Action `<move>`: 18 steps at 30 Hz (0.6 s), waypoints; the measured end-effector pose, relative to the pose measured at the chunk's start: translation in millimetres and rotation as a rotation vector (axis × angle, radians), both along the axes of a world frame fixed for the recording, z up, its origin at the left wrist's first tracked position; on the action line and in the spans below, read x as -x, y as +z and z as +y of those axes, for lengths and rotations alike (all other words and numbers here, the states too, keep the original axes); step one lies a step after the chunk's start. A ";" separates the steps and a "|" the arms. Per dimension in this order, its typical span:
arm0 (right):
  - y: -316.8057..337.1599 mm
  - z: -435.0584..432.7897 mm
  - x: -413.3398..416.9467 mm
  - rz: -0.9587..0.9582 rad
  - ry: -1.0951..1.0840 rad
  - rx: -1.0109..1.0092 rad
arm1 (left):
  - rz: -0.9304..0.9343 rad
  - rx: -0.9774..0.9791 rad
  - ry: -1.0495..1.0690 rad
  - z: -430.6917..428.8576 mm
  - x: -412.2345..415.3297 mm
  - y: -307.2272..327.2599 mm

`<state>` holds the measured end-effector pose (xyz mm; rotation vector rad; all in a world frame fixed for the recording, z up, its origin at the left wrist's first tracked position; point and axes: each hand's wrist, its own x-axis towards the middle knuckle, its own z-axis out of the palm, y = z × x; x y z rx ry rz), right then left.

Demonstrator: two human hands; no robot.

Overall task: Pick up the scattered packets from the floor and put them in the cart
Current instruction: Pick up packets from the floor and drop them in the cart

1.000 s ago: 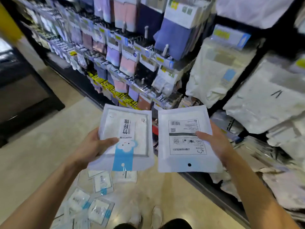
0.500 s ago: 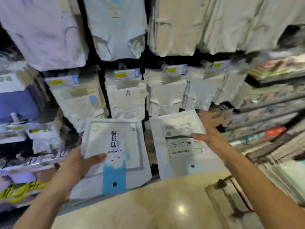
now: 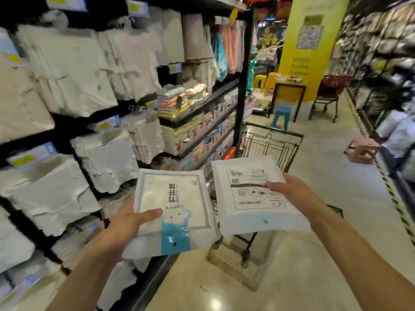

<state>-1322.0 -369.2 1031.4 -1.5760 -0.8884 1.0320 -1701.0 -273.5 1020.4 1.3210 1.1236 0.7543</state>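
Observation:
My left hand (image 3: 122, 227) grips a white packet (image 3: 177, 198) with a blue strip and dark characters on its front. A second white packet (image 3: 249, 209), printed side up with barcodes and a label, is held in my right hand (image 3: 292, 191). Both packets are level at chest height, side by side. Just beyond and below them stands the black wire cart (image 3: 272, 144), its far wall and rim showing above the right packet. The packets hide most of the cart's basket. No packets on the floor are in view.
Shelves of packed white garments (image 3: 67, 187) and folded clothes run along my left. A yellow pillar (image 3: 307, 46), a blue stool (image 3: 281, 115), a pink stool (image 3: 361, 149) and a red trolley (image 3: 330, 90) stand farther down the beige aisle floor (image 3: 325, 187).
My view has swung right from the floor packets and shelf wall to the aisle, bringing the cart into sight. Both hands keep their packets in the same grip.

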 end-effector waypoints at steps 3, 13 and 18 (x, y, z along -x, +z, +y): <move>2.8 -27.8 -70.8 -0.015 -0.118 -0.012 | -0.044 0.014 -0.059 14.0 -75.4 4.4; -4.8 -49.0 -294.6 0.011 -0.245 -0.017 | 0.024 0.032 -0.169 41.9 -318.3 8.1; -7.1 -31.5 -380.7 0.030 -0.219 -0.014 | 0.045 0.021 -0.151 58.3 -411.1 9.6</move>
